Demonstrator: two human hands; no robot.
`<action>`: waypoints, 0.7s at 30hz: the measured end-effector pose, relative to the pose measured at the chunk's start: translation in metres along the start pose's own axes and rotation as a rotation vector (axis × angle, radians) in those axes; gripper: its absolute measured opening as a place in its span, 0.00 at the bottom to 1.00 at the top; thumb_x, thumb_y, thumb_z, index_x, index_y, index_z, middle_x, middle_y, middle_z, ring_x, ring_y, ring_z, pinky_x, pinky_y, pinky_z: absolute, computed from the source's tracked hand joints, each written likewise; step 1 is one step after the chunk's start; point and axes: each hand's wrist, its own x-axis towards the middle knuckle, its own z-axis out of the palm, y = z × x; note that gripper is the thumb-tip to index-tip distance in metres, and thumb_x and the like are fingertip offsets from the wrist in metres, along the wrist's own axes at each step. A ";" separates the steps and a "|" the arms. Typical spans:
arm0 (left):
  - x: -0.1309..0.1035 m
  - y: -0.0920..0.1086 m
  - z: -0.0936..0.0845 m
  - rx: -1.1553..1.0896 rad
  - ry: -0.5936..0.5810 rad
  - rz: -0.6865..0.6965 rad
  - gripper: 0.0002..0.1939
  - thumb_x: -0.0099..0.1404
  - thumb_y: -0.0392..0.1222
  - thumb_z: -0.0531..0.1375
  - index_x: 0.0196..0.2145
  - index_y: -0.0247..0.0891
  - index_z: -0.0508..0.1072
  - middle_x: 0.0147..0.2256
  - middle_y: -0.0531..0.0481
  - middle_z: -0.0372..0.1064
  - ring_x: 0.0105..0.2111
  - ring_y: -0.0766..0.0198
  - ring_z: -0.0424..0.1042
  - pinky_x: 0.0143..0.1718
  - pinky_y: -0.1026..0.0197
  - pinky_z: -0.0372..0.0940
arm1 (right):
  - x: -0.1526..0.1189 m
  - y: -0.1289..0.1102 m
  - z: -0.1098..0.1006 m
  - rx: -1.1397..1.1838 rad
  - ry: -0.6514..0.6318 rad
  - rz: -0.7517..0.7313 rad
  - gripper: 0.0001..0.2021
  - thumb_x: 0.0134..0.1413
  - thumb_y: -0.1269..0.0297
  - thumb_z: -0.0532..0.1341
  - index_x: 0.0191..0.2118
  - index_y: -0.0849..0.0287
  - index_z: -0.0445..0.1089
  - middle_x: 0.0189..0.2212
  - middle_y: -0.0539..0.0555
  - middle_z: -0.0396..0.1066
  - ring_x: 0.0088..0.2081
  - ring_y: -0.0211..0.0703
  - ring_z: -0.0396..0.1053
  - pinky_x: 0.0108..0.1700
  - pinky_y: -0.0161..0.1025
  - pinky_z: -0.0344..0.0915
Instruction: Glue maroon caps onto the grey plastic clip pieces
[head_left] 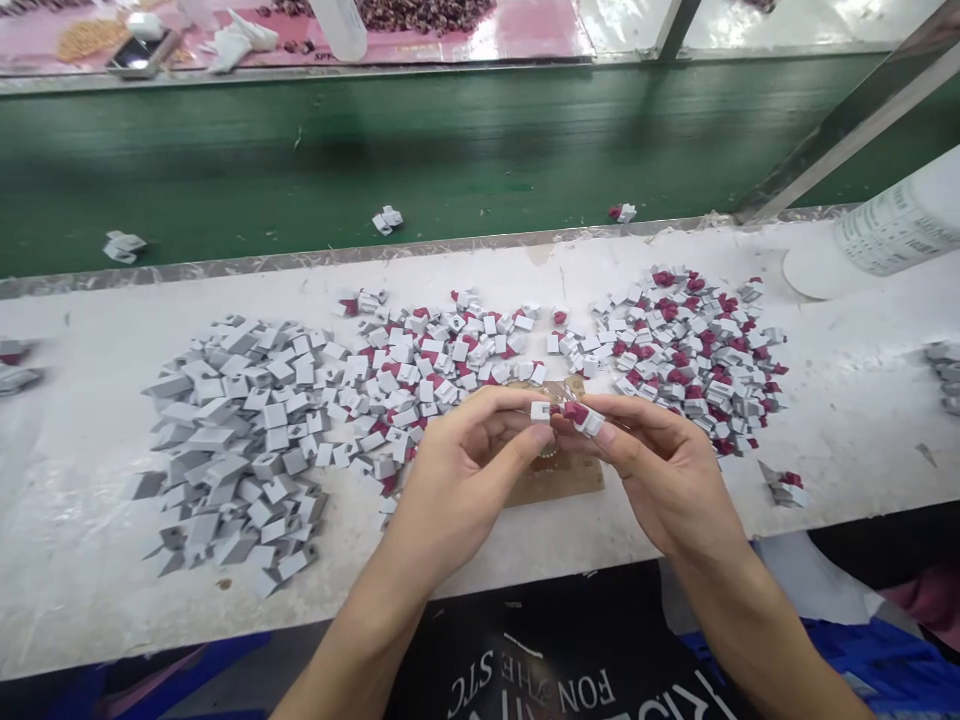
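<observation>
We have our left hand (469,465) closed in a thumb-and-finger pinch on a small white piece (539,411), and our right hand (664,465) pinches a red-and-white piece (589,419) just beside it. Both pieces are above the brown board (574,482), which lies near the middle of the table's near edge. The fingertips cover much of the parts, so we can't fairly tell whether the two touch.

They look light and stiff, probably moulded plastic: not fragile, but perhaps slick and easy to flick away. We judge the flat pale sides the best place to take hold, with thumb and forefinger opposed and the red end left free.

Toward the table's (82,545) left edge lies a heap of grey blocks (229,440); right of it, a looser mixed pile (439,355) runs toward the far edge. A denser red-and-white heap (694,350) lies right of the board, with a white bottle (896,225) beyond, near the far right.
</observation>
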 end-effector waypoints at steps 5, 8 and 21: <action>0.005 -0.005 0.002 -0.012 -0.042 0.022 0.05 0.79 0.43 0.74 0.51 0.46 0.90 0.47 0.49 0.89 0.47 0.59 0.89 0.52 0.62 0.85 | 0.000 0.003 -0.003 -0.014 0.008 -0.020 0.08 0.67 0.54 0.82 0.49 0.44 0.93 0.46 0.54 0.92 0.48 0.51 0.92 0.53 0.45 0.91; 0.007 -0.006 0.002 -0.008 -0.056 0.018 0.05 0.79 0.42 0.74 0.51 0.47 0.90 0.48 0.49 0.88 0.49 0.58 0.89 0.54 0.61 0.83 | -0.001 0.005 -0.005 -0.046 0.009 -0.034 0.07 0.68 0.56 0.81 0.49 0.43 0.93 0.47 0.52 0.92 0.48 0.49 0.92 0.53 0.40 0.90; 0.017 0.005 -0.010 0.156 -0.110 0.014 0.05 0.79 0.44 0.72 0.49 0.51 0.89 0.44 0.52 0.86 0.44 0.58 0.86 0.46 0.58 0.80 | 0.021 -0.028 -0.004 -0.206 -0.247 0.011 0.09 0.72 0.62 0.77 0.53 0.47 0.92 0.43 0.53 0.91 0.45 0.46 0.91 0.47 0.39 0.89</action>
